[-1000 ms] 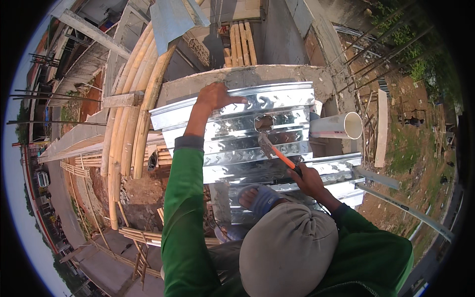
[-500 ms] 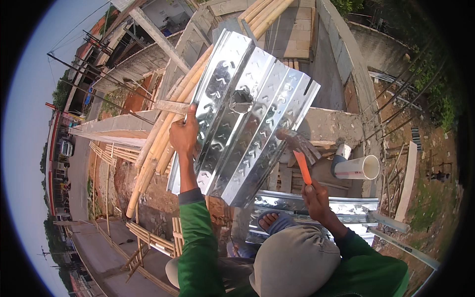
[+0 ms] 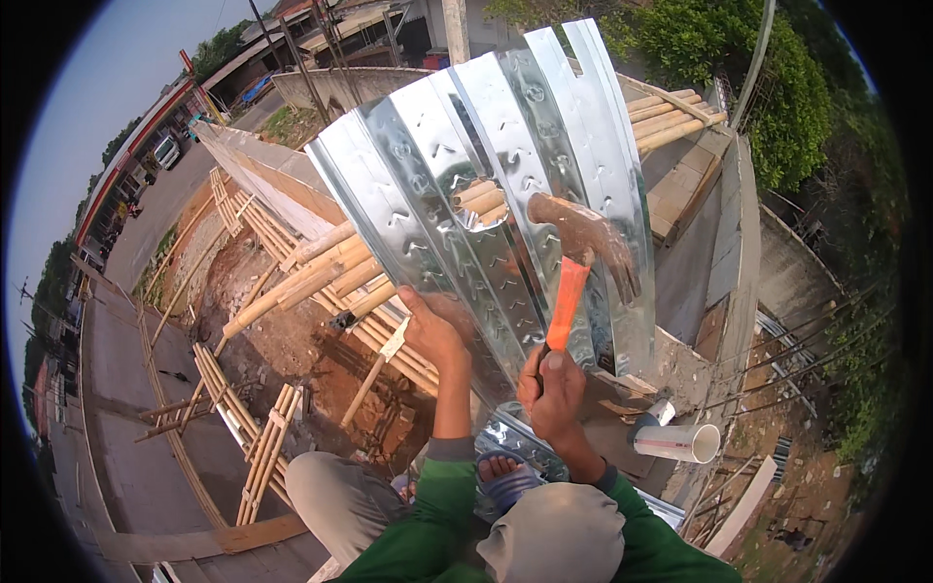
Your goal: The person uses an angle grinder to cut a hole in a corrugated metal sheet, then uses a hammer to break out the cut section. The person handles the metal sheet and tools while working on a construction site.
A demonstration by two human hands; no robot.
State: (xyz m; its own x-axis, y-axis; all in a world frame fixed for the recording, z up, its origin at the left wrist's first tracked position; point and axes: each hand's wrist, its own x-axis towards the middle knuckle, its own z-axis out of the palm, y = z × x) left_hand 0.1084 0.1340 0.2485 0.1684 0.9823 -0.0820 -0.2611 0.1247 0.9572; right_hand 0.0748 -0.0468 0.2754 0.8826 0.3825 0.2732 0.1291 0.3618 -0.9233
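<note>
Green sleeves come up from the lower edge, with grey trousered knees and a foot in a blue sandal (image 3: 505,478) between them. The right hand (image 3: 554,389) is closed tight round the orange handle of a claw hammer (image 3: 573,267), whose rusty brown steel head stands raised and blurred in front of the sheet. The left hand (image 3: 432,330) presses flat, fingers together, against the lower left edge of a large shiny corrugated galvanised steel sheet (image 3: 457,185), which is tilted up on end and stands just beyond both hands, filling the middle of the view. A white plastic pipe (image 3: 677,442) lies low to the right, near the right forearm. Behind the sheet's left edge a bundle of pale bamboo poles (image 3: 311,277) slants across bare red earth, with more poles showing past the sheet's upper right. Farther off are a grey concrete wall (image 3: 739,243), a road with parked vehicles at left, and green trees (image 3: 748,68).
</note>
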